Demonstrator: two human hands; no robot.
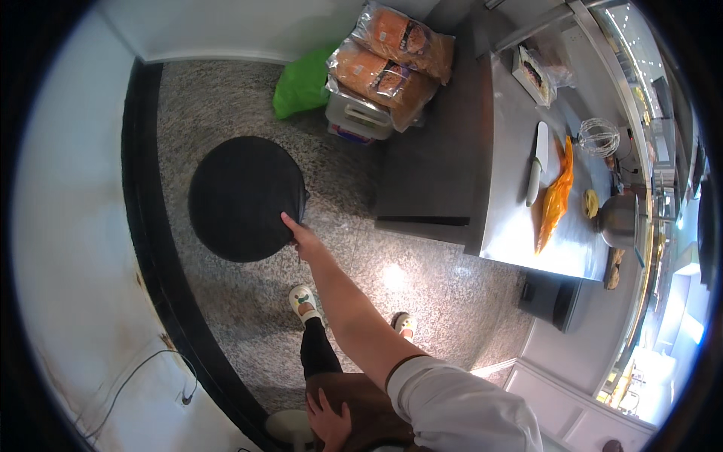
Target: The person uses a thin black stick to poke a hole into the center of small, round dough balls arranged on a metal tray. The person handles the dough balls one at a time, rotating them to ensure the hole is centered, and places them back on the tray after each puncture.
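Note:
A round black padded seat, apparently a stool's, is over the speckled floor at left of centre. My right hand grips its near right edge, thumb on top and the other fingers mostly hidden below. What supports the seat is out of sight. At the bottom, my left hand lies against the brown apron, fingers spread, holding nothing visible.
To the right stands a steel worktable with a knife, an orange piping bag and a whisk. Filled bags lie on plastic boxes beside a green bag. A cable hangs at lower left.

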